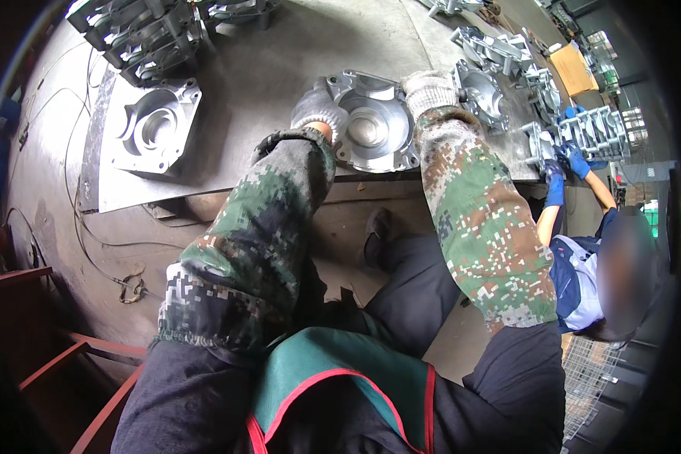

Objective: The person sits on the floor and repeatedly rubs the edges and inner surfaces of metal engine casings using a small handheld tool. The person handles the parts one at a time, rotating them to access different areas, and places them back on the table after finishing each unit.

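A square cast-metal housing with a round recess [371, 125] lies on the grey metal table [265, 83] near its front edge. My left hand [318, 110], in a grey work glove, grips the housing's left side. My right hand [429, 89], in a white knit glove, holds its upper right corner. Both forearms wear camouflage sleeve covers.
A similar housing [155, 125] sits at the left of the table, with stacked castings [140, 34] behind it. More castings [499, 57] lie to the right. A co-worker in blue gloves [567, 163] handles a casting [598, 129] at the right edge. Cables [91, 242] trail on the floor.
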### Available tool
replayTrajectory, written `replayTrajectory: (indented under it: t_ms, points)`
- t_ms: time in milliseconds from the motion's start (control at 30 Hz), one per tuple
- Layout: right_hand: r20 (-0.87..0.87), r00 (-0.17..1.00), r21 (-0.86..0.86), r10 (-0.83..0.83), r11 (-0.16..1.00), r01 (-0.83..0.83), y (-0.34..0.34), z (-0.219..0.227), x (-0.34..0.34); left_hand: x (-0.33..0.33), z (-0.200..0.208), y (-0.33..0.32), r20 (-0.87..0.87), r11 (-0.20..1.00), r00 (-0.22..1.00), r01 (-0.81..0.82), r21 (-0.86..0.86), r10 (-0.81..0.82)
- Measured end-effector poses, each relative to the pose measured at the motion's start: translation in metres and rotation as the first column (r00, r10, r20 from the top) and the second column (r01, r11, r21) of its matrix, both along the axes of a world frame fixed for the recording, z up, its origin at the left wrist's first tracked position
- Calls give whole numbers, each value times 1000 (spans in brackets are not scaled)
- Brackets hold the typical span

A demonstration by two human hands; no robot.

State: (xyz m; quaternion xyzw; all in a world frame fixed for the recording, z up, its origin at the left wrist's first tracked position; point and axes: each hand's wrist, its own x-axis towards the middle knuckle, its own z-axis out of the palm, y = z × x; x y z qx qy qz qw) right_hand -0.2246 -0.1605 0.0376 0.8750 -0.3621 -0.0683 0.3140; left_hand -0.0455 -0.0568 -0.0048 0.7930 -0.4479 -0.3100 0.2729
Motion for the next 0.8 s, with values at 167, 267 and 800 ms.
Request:
replayTrajectory:
  t_ms: [167, 267, 800]
  points:
    - [-237, 949, 203, -207, 945, 257, 21, 18, 61, 30, -6, 17, 45, 995, 994, -100, 31, 98]
    - [-301, 909, 172, -288, 921, 349, 20, 15, 38, 14, 2, 9, 6, 1000, 1000, -1, 29, 1]
    - [-238, 897, 153, -371, 898, 412, 16, 25, 23, 10, 11, 8, -50, 999, 998, 27, 22, -26]
